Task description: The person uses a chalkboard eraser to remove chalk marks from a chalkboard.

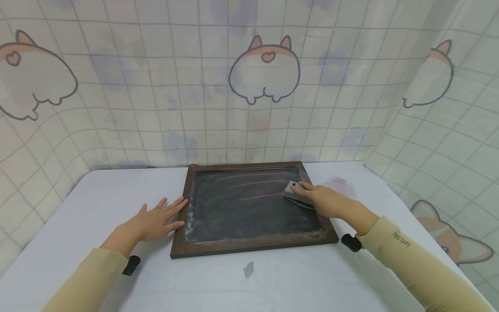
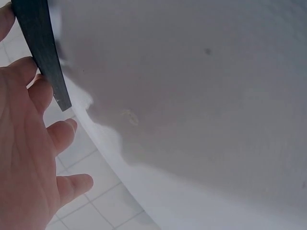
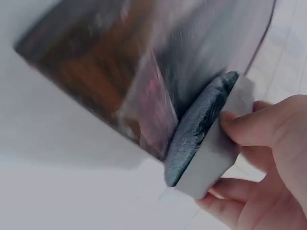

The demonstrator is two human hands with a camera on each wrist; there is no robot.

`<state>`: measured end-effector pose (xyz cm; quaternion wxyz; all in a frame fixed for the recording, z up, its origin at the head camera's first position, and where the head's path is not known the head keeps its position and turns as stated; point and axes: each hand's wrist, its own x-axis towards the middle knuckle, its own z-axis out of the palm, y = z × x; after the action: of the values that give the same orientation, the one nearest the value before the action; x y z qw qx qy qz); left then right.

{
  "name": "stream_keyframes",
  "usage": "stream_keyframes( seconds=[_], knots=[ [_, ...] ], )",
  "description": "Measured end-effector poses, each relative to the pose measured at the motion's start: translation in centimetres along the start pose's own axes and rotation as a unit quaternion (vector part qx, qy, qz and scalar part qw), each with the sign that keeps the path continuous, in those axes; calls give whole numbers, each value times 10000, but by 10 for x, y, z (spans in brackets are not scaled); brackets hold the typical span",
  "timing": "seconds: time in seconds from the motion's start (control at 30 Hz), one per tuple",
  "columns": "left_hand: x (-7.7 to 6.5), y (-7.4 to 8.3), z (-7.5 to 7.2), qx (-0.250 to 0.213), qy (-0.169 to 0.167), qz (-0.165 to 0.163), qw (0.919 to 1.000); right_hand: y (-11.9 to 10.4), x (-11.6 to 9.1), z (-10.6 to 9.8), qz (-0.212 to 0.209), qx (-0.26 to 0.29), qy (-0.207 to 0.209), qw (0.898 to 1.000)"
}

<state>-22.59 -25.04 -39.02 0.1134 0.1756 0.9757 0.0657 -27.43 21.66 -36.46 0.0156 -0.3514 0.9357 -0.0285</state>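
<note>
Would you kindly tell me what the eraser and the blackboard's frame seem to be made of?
The eraser has a smooth, matt grey back, perhaps plastic or foam; its dark, creased pad suggests cloth or felt. The frame, dull brown and uneven-toned, is probably wood.

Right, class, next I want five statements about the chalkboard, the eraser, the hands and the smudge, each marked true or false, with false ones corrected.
1. The right hand grips a chalkboard eraser. True.
2. The chalk lines are green. False: the chalk lines are red.
3. The left hand touches the brown frame of the chalkboard. True.
4. The eraser is at the chalkboard's left edge. False: it is on the right half.
5. A pink smudge lies beyond the frame. True.
</note>
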Motion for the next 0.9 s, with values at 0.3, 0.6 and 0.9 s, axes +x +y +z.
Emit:
stream_keyframes(
  seconds=[0.3,0.6,0.9],
  knots=[
    [-1,-2,2,24,36,33,10000,-6,16,-1,484,272,-262,9981],
    [-1,0,-2,1,-10,59,10000,-43,60,3,239,247,-375,9987],
    [1,-2,1,27,18,35,10000,-109,104,8,-414,-96,-354,9985]
  ],
)
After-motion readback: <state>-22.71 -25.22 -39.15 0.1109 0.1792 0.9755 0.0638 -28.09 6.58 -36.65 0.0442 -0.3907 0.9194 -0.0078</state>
